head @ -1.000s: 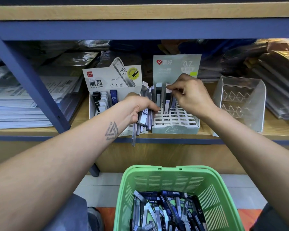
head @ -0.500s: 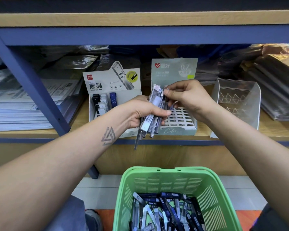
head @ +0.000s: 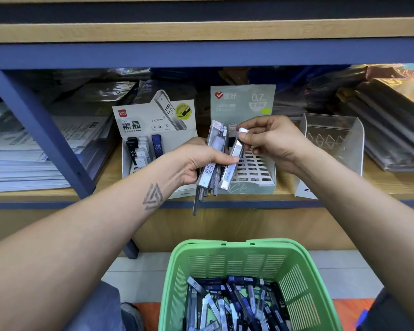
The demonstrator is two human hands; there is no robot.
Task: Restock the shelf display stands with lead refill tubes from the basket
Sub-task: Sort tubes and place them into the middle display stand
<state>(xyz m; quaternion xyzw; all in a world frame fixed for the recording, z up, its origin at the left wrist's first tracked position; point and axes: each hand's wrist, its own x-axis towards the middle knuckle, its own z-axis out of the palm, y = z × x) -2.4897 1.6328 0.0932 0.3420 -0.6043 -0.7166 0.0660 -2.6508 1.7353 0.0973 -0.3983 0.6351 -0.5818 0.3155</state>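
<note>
A wooden shelf [head: 58,194] with a blue frame runs across the view, stacked with wrapped paper goods at the left and dark wrapped packs at the right. Below it, nearest the person, sits a green basket [head: 304,280] with slotted walls, its floor covered by a loose heap of lead refill tubes [head: 237,304] in blue, black and grey.

On the shelf stand three display stands. A clear stand [head: 349,130] is at the right. The 0.7 stand [head: 253,180], pale green with a white grid of slots, is in the middle. The HB 0.5 stand [head: 141,120] is just beside it at the left, with a few black, white and blue tubes upright in its slots.

The left hand [head: 196,161] grips a bundle of tubes [head: 213,161], fingers curled round them, in front of the two printed stands. The right hand [head: 273,142] pinches the white cap of a single tube [head: 233,161] between thumb and fingertips; that tube hangs tilted, its lower part against the bundle, above the grid of the 0.7 stand.
</note>
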